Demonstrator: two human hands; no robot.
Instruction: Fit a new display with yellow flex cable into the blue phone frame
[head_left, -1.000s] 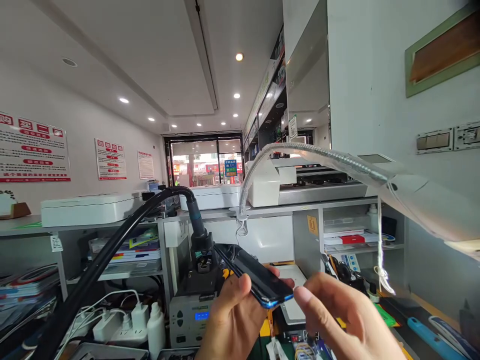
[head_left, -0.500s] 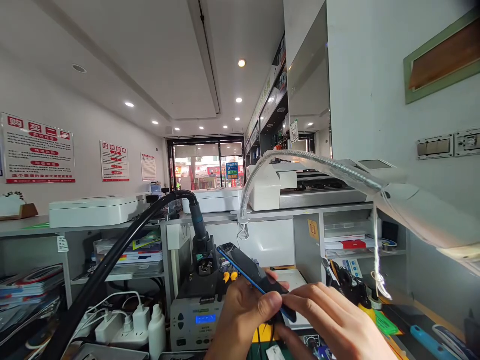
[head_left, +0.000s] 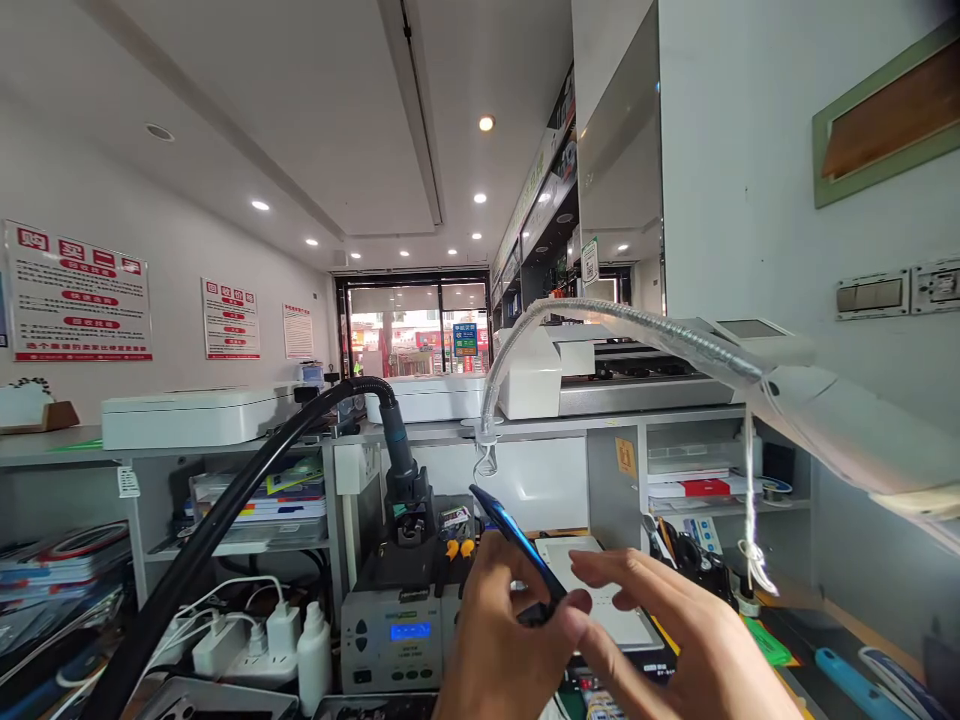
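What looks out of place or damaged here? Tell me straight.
The white cord hanging from the lamp looks odd: it ends in a loose, bunched knot. I see no clear spill or damage.

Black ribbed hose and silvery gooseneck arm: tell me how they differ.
Colour: the black ribbed hose is dark; the silvery gooseneck arm is pale and shiny.
Path: the hose climbs from the lower left and bends down into a dark holder; the gooseneck arm arches rightward from the shelf edge.
Far end: the gooseneck arm meets a wide, pale cover; the hose meets a slim dark handle.
Both curve.
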